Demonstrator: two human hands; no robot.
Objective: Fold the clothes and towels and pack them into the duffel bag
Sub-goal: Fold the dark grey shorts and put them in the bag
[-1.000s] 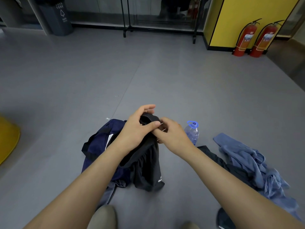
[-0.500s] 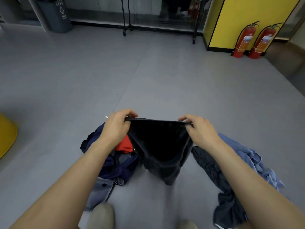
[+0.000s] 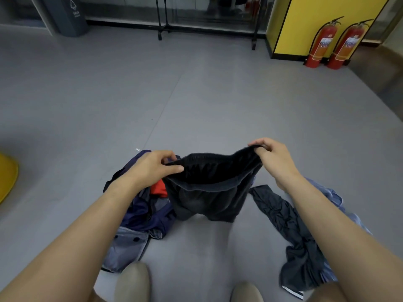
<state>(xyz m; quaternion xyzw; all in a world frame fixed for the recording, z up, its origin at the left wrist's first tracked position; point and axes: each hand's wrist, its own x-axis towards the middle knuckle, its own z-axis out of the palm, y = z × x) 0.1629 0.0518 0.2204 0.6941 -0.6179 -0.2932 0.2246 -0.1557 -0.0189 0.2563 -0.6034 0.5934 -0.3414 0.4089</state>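
Note:
I hold black shorts (image 3: pixel 207 192) up by the waistband over the floor. My left hand (image 3: pixel 152 164) pinches the waistband's left end and my right hand (image 3: pixel 272 158) pinches its right end, a little higher. The waistband gapes open between them and the legs hang down. Under my left arm lies the navy duffel bag (image 3: pixel 148 214), open, with something red (image 3: pixel 159 188) inside. A dark grey garment (image 3: pixel 290 232) sprawls on the floor below my right arm, and a light blue towel (image 3: pixel 333 199) lies just beyond it, partly hidden by my forearm.
A grey-blue garment (image 3: pixel 126 247) lies at the bag's near end by my shoes (image 3: pixel 133 282). Two red fire extinguishers (image 3: pixel 320 42) stand by a yellow wall at far right. A clothes rack's legs (image 3: pixel 161 29) and a grey bin (image 3: pixel 69 16) are at the back. A yellow object (image 3: pixel 6 177) pokes in at left.
My hands drew apart from a bunched grip, spreading the shorts' waistband wide. Since half a second ago the band has slackened and gaped open, with my right hand raised. The water bottle is now hidden.

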